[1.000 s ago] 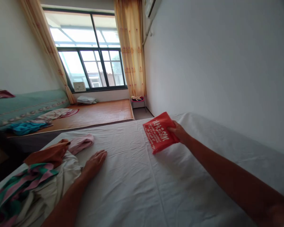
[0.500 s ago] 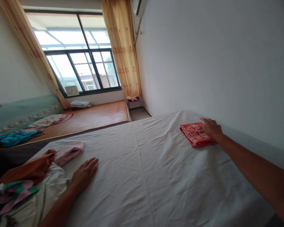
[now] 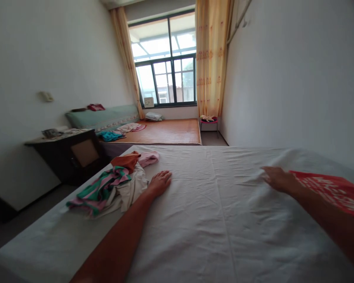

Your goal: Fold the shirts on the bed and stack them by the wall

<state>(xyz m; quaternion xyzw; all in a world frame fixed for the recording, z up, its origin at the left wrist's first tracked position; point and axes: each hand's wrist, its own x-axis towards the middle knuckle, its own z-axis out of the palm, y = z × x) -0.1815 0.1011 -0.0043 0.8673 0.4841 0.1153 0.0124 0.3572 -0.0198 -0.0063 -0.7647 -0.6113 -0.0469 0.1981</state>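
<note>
My left hand [image 3: 161,183] lies flat with fingers stretched on the white sheet [image 3: 191,220], holding nothing. Close to its left is a loose heap of clothes: an orange-brown cloth [image 3: 126,160], a pink cloth [image 3: 149,157], a green-and-pink striped garment [image 3: 102,188] and an off-white garment [image 3: 135,188]. My right hand [image 3: 279,179] is over the sheet at the right, empty, its fingers pointing left and a little blurred. Beside it lies a folded red cloth [image 3: 336,190] with white lettering, partly covered by my right forearm.
A low bed with a brown mat [image 3: 174,131] stands beyond the sheet, with a blue cloth [image 3: 112,136] on it. At the left is a dark cabinet [image 3: 65,161]. A small pink-topped stool [image 3: 209,121] stands by the curtain [image 3: 211,59], and a white wall [image 3: 297,78] runs along the right.
The view has swung left, so the room shifts right in the picture. My right hand has come off the red cloth to its left side. My left hand still rests by the clothes.
</note>
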